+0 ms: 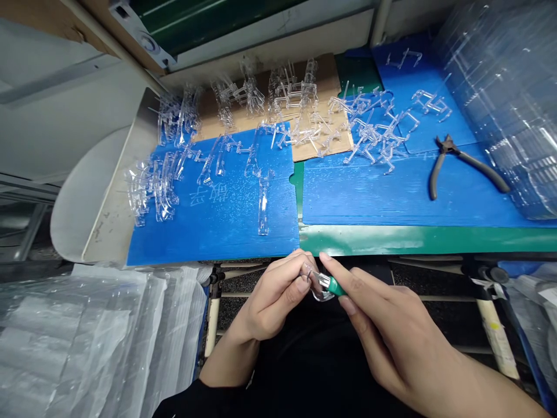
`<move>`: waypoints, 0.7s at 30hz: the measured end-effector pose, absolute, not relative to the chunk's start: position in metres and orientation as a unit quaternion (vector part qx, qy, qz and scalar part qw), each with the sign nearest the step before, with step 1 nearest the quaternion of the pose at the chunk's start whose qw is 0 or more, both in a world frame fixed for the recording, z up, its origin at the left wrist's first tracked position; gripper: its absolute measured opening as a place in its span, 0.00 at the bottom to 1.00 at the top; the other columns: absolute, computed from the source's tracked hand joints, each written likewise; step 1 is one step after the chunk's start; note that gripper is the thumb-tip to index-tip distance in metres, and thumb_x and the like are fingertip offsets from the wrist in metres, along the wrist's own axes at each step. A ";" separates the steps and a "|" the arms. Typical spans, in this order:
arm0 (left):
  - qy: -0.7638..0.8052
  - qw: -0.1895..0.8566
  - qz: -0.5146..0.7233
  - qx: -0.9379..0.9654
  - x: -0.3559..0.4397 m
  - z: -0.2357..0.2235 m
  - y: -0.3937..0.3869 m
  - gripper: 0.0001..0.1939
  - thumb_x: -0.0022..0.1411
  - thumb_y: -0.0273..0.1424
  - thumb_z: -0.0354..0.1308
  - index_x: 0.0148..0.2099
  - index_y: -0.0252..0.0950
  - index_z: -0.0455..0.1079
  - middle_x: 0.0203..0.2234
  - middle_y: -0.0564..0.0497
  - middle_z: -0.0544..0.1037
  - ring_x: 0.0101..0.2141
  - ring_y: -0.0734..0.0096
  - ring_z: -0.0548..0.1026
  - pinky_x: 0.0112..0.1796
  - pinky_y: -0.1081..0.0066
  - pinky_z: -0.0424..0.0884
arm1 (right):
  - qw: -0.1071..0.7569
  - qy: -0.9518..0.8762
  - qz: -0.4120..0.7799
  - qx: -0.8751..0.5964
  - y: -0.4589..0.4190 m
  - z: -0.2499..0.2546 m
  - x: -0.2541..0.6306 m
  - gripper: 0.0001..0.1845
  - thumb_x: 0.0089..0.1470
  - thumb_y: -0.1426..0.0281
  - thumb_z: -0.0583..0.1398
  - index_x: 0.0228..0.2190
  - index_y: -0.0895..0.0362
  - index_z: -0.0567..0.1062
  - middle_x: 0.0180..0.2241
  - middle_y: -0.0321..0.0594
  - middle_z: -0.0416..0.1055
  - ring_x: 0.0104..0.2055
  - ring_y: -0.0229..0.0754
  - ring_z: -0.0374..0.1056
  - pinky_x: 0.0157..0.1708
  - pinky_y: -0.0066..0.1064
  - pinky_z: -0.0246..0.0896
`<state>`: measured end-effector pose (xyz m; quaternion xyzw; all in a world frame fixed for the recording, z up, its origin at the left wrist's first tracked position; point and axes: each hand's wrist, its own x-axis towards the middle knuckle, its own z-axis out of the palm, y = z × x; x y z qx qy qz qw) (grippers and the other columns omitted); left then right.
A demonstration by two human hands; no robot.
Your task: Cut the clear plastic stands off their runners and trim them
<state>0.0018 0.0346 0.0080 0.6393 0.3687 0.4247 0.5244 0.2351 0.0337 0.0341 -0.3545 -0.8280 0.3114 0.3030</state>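
In front of my body, just off the table's edge, my left hand [282, 296] pinches a clear plastic part [322, 296] between thumb and fingers. My right hand [387, 319] grips a utility knife [333, 284] with a green body and a metal front end. The knife's metal end meets the clear part near my left thumb; its very tip is hard to make out. Most of the part is hidden by my fingers. On the blue sheet ahead lies one long clear plastic piece [263, 203].
Clear plastic pieces [165, 188] lie in groups on the left sheet, with thin clear sprue scraps [374, 136] further right. Black-handled side cutters [448, 148] rest on the right sheet. Stacked clear trays [522, 104] stand at far right. Bagged stacks [87, 337] fill the lower left.
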 end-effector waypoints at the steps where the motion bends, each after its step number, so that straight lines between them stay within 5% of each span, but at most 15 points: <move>1: 0.371 0.526 0.424 0.636 0.002 0.008 0.034 0.14 0.82 0.33 0.50 0.41 0.36 0.72 0.33 0.47 0.76 0.35 0.63 0.72 0.42 0.63 0.66 | 0.306 -0.824 0.317 -0.357 0.034 0.032 0.235 0.35 0.75 0.79 0.52 0.77 0.54 0.56 0.58 0.48 0.82 0.53 0.46 0.84 0.42 0.31 0.82; 6: 0.361 0.542 0.432 0.624 0.002 0.007 0.030 0.14 0.82 0.35 0.50 0.43 0.36 0.73 0.32 0.47 0.77 0.35 0.63 0.72 0.43 0.60 0.65 | 0.315 -0.790 0.357 -0.387 0.043 0.018 0.235 0.30 0.75 0.78 0.55 0.74 0.59 0.64 0.64 0.52 0.78 0.62 0.49 0.79 0.61 0.40 0.78; 9: 0.364 0.550 0.444 0.607 0.004 0.005 0.028 0.15 0.82 0.35 0.50 0.43 0.35 0.73 0.33 0.45 0.77 0.35 0.63 0.72 0.42 0.61 0.64 | 0.326 -0.771 0.374 -0.399 0.048 0.017 0.235 0.27 0.76 0.76 0.54 0.72 0.61 0.68 0.65 0.51 0.77 0.64 0.48 0.78 0.64 0.39 0.76; 13: 0.349 0.575 0.474 0.569 0.009 0.000 0.030 0.14 0.82 0.35 0.51 0.45 0.34 0.75 0.32 0.46 0.75 0.35 0.64 0.71 0.40 0.63 0.66 | 0.343 -0.738 0.395 -0.426 0.052 0.015 0.234 0.24 0.77 0.72 0.56 0.68 0.60 0.73 0.58 0.50 0.82 0.54 0.47 0.82 0.57 0.39 0.79; 15: 0.332 0.578 0.535 0.518 0.012 -0.002 0.034 0.15 0.82 0.37 0.52 0.45 0.34 0.75 0.29 0.49 0.70 0.33 0.66 0.68 0.41 0.64 0.67 | 0.371 -0.695 0.418 -0.452 0.053 0.010 0.232 0.21 0.73 0.68 0.62 0.63 0.57 0.77 0.48 0.45 0.83 0.42 0.43 0.81 0.46 0.34 0.80; 18: 0.302 0.554 0.672 0.388 0.012 0.001 0.043 0.14 0.82 0.38 0.52 0.44 0.38 0.73 0.26 0.55 0.61 0.29 0.71 0.63 0.42 0.65 0.72 | 0.423 -0.615 0.469 -0.472 0.055 -0.002 0.226 0.20 0.64 0.65 0.72 0.55 0.54 0.81 0.29 0.30 0.71 0.25 0.35 0.66 0.29 0.27 0.69; 21: 0.312 0.509 0.748 0.291 0.010 0.006 0.049 0.14 0.84 0.40 0.50 0.45 0.41 0.70 0.27 0.57 0.59 0.28 0.74 0.60 0.42 0.69 0.74 | 0.438 -0.569 0.532 -0.449 0.054 -0.013 0.216 0.18 0.61 0.64 0.74 0.51 0.55 0.84 0.25 0.27 0.64 0.24 0.34 0.59 0.27 0.28 0.63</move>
